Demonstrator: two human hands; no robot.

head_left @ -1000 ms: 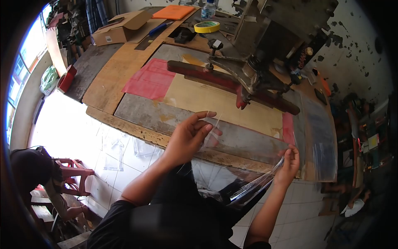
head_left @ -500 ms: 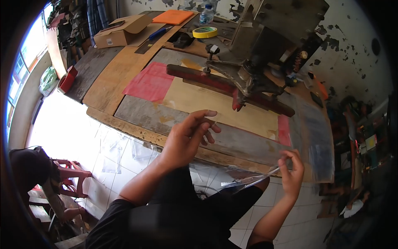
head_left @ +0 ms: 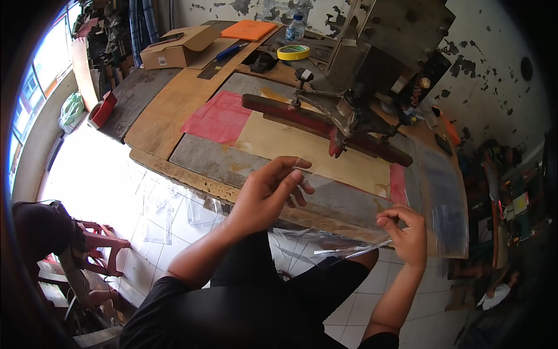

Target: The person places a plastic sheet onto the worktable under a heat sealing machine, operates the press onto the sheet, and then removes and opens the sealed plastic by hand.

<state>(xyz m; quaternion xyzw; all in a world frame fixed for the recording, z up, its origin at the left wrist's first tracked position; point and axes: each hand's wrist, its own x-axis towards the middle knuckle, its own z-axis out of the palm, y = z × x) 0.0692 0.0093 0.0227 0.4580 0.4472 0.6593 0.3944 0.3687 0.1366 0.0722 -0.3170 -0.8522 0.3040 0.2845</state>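
My left hand (head_left: pixel 270 192) is above the front edge of the machine table, thumb and fingers curled together on a thin piece of clear plastic film that glints faintly at the fingertips. Lower on the right, my right hand (head_left: pixel 406 232) pinches the edge of a clear plastic sheet (head_left: pixel 349 251), which hangs toward my lap. Behind the hands, a press with a long red-brown bar (head_left: pixel 325 122) stands over a beige board (head_left: pixel 314 151). Red sheets (head_left: pixel 218 116) show at the board's ends. Whether both hands hold the same piece of film, I cannot tell.
A stack of clear sheets (head_left: pixel 444 198) lies on the table's right side. Farther back are a cardboard box (head_left: pixel 168 55), yellow tape roll (head_left: pixel 293 53), blue cutter (head_left: pixel 228 52) and water bottle (head_left: pixel 295 29). A person (head_left: pixel 70 256) sits at the lower left near a red stool (head_left: pixel 104 247).
The view has shifted slightly. My right hand has turned a little, its fingers curling more inward; both hands stay in nearly the same places.
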